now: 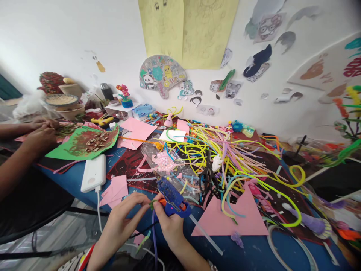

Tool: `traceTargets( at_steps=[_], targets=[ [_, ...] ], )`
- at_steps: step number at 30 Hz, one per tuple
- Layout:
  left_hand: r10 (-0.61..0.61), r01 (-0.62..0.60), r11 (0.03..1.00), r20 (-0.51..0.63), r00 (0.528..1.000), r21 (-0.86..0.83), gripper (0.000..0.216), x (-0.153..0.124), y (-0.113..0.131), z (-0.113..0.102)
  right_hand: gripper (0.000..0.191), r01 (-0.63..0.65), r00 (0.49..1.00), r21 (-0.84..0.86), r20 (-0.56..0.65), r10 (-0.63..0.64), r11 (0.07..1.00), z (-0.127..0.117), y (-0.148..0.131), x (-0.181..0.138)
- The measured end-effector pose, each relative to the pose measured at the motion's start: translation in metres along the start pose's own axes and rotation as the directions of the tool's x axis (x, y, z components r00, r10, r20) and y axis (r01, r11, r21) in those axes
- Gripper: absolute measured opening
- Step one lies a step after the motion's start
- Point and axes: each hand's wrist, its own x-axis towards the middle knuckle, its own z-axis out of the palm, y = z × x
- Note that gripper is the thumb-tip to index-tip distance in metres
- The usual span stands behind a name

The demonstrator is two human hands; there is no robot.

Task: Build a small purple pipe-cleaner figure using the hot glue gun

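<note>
Right hand on the glue gun, left on a small green piece

Right hand (171,225) is wrapped around the blue glue gun (170,192) — nozzle pointing up and away, clear glue stick (207,236) poking out the back. Left hand (126,212) has its fingertips pinched on the green piece (152,205), right beside the gun and the right thumb. Purple stem (154,241) runs down from there; can't tell if it's joined to the green bit.

Both hands are at the near edge of the blue table (248,256). Pink paper (217,218) lies right of the gun, black scissors (208,177) just beyond, white power bank (94,172) to the left — another person's hands (42,135) work farther left, near a green sheet (111,140).
</note>
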Motion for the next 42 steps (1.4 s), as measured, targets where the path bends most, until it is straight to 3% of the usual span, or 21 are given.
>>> traceTargets(
  at_steps=[8,11,15,19,23,28,38,42],
  targets=[
    [-0.129,0.139,0.979,0.077,0.989,-0.152,0.012,0.005,0.005,0.000,0.010,0.004,0.999,-0.027,0.035,-0.003,1.000,-0.001,-0.002,0.001],
    [-0.184,0.175,0.961,-0.021,0.983,-0.216,0.012,0.011,0.002,0.004,0.008,0.008,0.999,-0.011,0.037,-0.007,1.000,-0.001,-0.001,0.001],
    [-0.365,0.279,0.871,-0.154,0.918,-0.405,0.035,0.021,-0.010,0.006,0.010,-0.035,0.999,-0.002,0.042,0.035,0.999,-0.003,-0.001,0.003],
    [-0.407,0.401,0.808,0.085,0.910,-0.431,0.043,0.028,-0.016,0.006,0.013,-0.097,0.993,0.038,0.067,0.095,0.995,-0.003,-0.003,0.004],
    [-0.379,0.392,0.816,0.118,0.918,-0.425,0.034,0.027,-0.014,0.004,0.015,-0.137,0.989,0.083,0.061,0.132,0.987,0.000,-0.004,0.005],
    [-0.276,0.435,0.782,0.377,0.884,-0.447,0.031,0.023,-0.017,-0.001,0.010,-0.152,0.988,0.094,0.049,0.148,0.984,-0.001,0.001,0.005],
    [-0.218,0.456,0.710,0.449,0.867,-0.536,0.032,0.030,-0.020,-0.001,0.014,-0.163,0.975,0.113,0.170,0.143,0.980,-0.001,-0.005,0.008],
    [-0.236,0.458,0.701,0.428,0.873,-0.547,0.030,0.029,-0.022,0.002,0.014,-0.142,0.985,0.075,0.107,0.133,0.987,-0.002,0.001,0.008]
  ],
)
